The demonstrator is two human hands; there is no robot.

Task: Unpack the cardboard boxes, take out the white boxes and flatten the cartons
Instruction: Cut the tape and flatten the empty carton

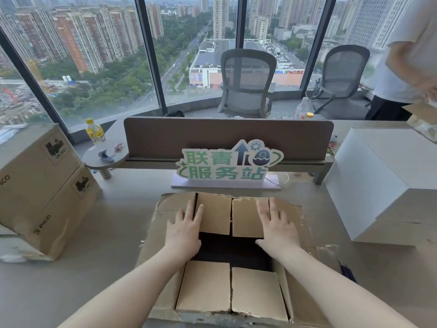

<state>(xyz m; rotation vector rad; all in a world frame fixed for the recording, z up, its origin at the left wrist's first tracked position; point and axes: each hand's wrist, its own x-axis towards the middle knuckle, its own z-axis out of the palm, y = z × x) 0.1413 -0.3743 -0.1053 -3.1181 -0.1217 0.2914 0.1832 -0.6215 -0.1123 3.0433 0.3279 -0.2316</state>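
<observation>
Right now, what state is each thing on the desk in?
Carton: flaps folded out, opened, dark inside.
Left hand: flat, pressing the carton's left side.
Right hand: flat, pressing the right side.
Stacked cartons: closed, leaning.
White boxes: closed, stacked.
Yellow bottle: upright, capped.

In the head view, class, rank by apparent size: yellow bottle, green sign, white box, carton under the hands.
1. Carton, nearest the camera, so flattered
2. White box
3. Green sign
4. Yellow bottle

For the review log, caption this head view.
Both open hands, left hand and right hand, press the brown cardboard carton flat on the desk.
</observation>
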